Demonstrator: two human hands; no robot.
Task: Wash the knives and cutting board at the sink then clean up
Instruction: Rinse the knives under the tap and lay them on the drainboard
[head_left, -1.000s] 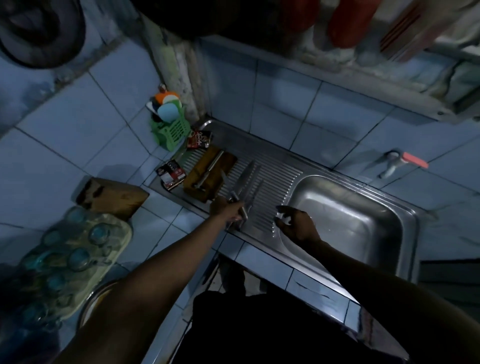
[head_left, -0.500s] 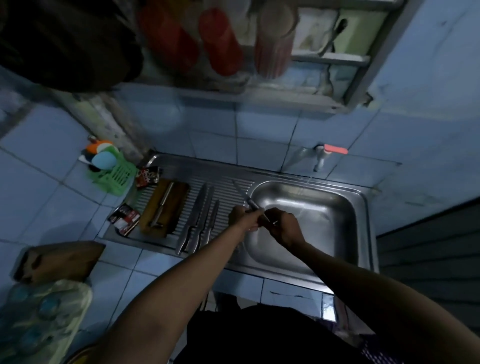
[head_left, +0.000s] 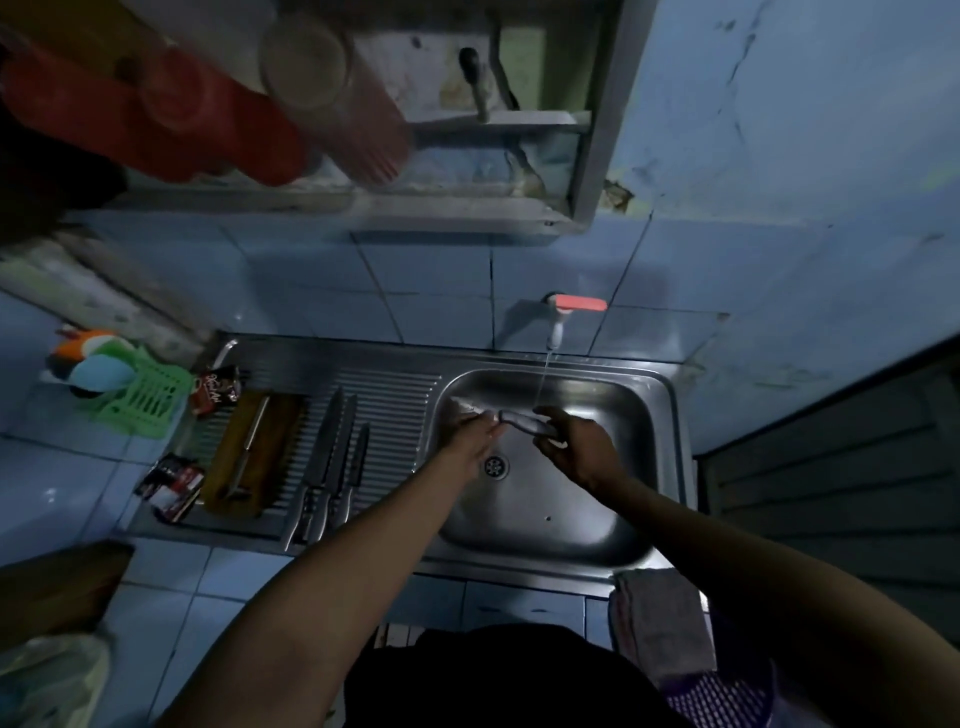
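- I see the right hand (head_left: 576, 449) gripping a steel knife (head_left: 511, 418) by its handle, under thin tap water.
- The left hand (head_left: 475, 434) seemingly touches its blade, fingers straight.
- Left of it, three steel knives (head_left: 332, 462) and a brown wooden cutting board (head_left: 254, 454) lie on the drainer.

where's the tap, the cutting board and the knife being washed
tap (head_left: 557, 326), head view, on its white spout
cutting board (head_left: 267, 452), head view, bare wood right of the steel
knife (head_left: 522, 421), head view, on its handle

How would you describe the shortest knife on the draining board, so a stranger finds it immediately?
Start at the steel sink and look at its ribbed draining board on the left. Three knives lie side by side there, right of the wooden cutting board. The shortest knife is the one nearest the basin.
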